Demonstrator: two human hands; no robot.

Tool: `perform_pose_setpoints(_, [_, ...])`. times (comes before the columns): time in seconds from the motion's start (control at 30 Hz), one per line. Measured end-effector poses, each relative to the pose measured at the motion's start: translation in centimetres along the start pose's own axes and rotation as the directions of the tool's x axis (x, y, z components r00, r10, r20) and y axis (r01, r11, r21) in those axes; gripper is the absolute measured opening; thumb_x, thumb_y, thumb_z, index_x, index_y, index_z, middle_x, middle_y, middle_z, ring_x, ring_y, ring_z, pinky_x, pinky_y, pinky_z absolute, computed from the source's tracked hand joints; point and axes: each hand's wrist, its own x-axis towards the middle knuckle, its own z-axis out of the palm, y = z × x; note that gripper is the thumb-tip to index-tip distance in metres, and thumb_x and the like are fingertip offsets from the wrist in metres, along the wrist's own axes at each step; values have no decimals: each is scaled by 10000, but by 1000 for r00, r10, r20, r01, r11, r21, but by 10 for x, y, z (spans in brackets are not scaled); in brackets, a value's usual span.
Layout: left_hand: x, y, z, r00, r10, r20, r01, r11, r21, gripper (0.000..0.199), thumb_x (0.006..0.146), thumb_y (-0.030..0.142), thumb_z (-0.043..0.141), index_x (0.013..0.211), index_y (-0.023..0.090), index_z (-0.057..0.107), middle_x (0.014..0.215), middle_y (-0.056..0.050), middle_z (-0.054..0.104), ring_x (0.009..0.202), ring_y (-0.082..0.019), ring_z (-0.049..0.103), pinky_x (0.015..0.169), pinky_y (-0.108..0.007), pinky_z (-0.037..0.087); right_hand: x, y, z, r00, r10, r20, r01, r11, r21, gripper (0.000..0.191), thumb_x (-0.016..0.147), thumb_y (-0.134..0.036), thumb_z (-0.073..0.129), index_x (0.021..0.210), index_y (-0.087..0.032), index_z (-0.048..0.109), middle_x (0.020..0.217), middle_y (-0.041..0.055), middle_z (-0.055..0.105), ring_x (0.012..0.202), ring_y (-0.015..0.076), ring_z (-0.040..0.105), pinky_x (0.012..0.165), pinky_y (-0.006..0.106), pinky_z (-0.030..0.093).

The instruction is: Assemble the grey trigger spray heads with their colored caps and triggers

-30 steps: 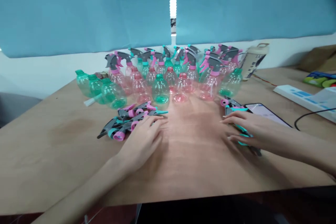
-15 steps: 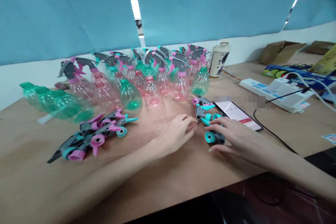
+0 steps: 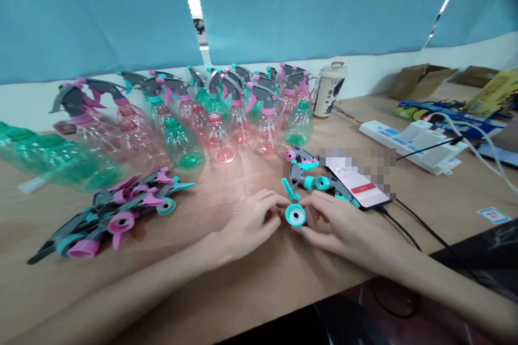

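Note:
A grey trigger spray head with a teal collar (image 3: 295, 215) is between my hands above the table's front part, its round opening facing me and its teal trigger pointing up. My right hand (image 3: 338, 223) grips it from the right with thumb and fingers. From the left, my left hand (image 3: 254, 221) has its curled fingertips at the collar's edge; part of their hold is hidden behind it. Just beyond lie several loose spray heads (image 3: 301, 175) in grey, teal and pink. A larger heap of spray heads (image 3: 121, 221) rests to the left.
Several pink bottles (image 3: 222, 143) and green bottles (image 3: 184, 145) stand at the back, many with spray heads on. Green bottles (image 3: 76, 161) lie at left. A phone (image 3: 360, 183), a power strip (image 3: 413, 145), cables and a cup (image 3: 329, 89) occupy the right.
My right hand has taken a teal-collared spray head from the small group and brought it nearer and left. My left hand has drawn slightly closer to me. The view has shifted right.

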Motion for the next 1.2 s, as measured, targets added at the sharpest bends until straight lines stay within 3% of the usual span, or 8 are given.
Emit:
perform_pose_setpoints(0.13, [-29,11,-16,991,-71,-118,65,997,-51,405,761,185,637,1149,233,528,1083,-42,601,948,-190,574,836,-332,481,20,-27,8,998,50,41,-62,916,396,166,842,-294,547,963,-182,526,794,6,610,672,132,581,576,249,464])
perform_pose_setpoints(0.3, [-63,-3,-37,940,-74,-332,92,995,40,340,801,239,636,1130,236,550,1037,-44,609,940,-194,570,805,-318,477,55,-52,23,982,-127,140,26,824,566,264,844,-124,476,1100,-182,492,1083,58,622,909,143,608,776,290,491])
perform_pose_setpoints(0.43, [-89,-22,-50,904,-55,-423,121,984,130,226,838,194,576,1061,213,607,944,-43,650,895,-199,574,787,-327,473,84,-72,16,899,-268,347,93,890,446,275,833,-123,488,1095,-191,537,1030,28,648,858,136,611,737,273,483])
perform_pose_setpoints(0.5, [-97,-25,-52,891,-111,-440,177,978,112,214,840,224,583,1052,213,614,950,-46,656,889,-204,581,777,-333,479,97,-81,7,855,-271,442,164,950,266,133,837,-183,508,914,-191,616,809,-3,679,686,140,609,601,256,460])
perform_pose_setpoints(0.57, [-100,-26,-52,877,-166,-451,219,973,69,219,843,261,585,1055,215,613,976,-52,650,896,-207,586,771,-336,488,108,-89,-1,889,-230,395,209,973,97,137,843,-246,519,789,-199,635,702,-10,667,607,139,593,538,250,424])
perform_pose_setpoints(0.67, [-100,-27,-51,860,-223,-458,245,969,-11,233,847,261,580,1077,226,602,1034,-53,631,949,-208,577,781,-336,495,121,-97,-7,926,-272,261,268,962,53,126,859,-264,518,854,-228,639,771,-22,677,662,132,603,567,241,418])
perform_pose_setpoints(0.9, [-98,-36,-51,787,-341,-514,261,939,-223,236,824,222,610,1060,226,604,1060,-30,641,972,-183,594,805,-308,505,139,-104,9,845,-451,286,467,884,11,164,818,-104,529,952,-179,588,964,38,617,853,166,562,701,283,432])
perform_pose_setpoints(1.2, [-99,-38,-51,813,-292,-503,246,956,-158,303,795,158,631,1076,271,636,1124,-20,637,1040,-208,578,877,-350,488,144,-105,18,793,-476,379,487,870,74,290,800,-42,504,1054,-169,564,1033,59,604,922,180,557,755,305,445])
